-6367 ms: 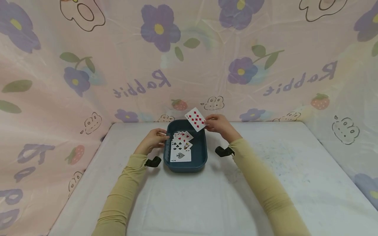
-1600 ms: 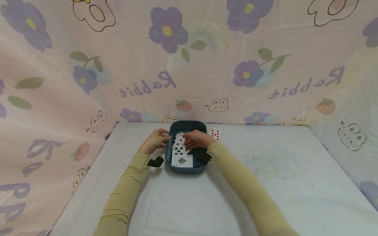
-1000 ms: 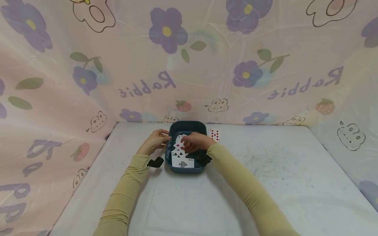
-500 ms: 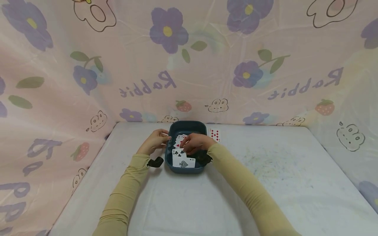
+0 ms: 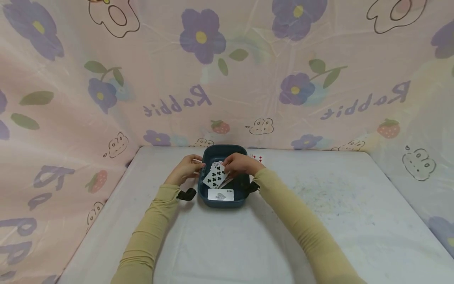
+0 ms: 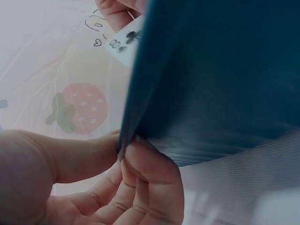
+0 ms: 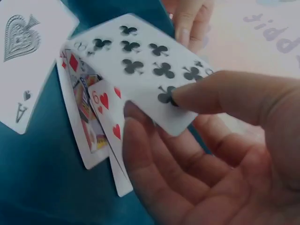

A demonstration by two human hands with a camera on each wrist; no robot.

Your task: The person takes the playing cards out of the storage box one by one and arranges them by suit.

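My right hand [image 5: 240, 164] pinches the eight of clubs [image 7: 140, 58] between thumb and fingers, just above the other cards in a dark blue tray [image 5: 227, 204]. Beneath it in the right wrist view show a six of hearts [image 7: 110, 110] and a diamond face card [image 7: 80, 108], partly covered. The ace of spades [image 5: 220, 195] lies flat at the tray's near end. On the tray's left side my left hand [image 5: 185, 169] grips the wall between thumb and fingers, as the left wrist view shows.
A diamond card [image 5: 257, 158] lies on the white table [image 5: 220, 244] right of the tray, partly hidden by my right hand. A patterned curtain [image 5: 227, 79] rises behind the table and at both sides.
My right hand has picked up the eight of clubs from the tray and turned it aslant. Earlier, the diamond card went from my right hand to the table. The left hand stays on the tray.
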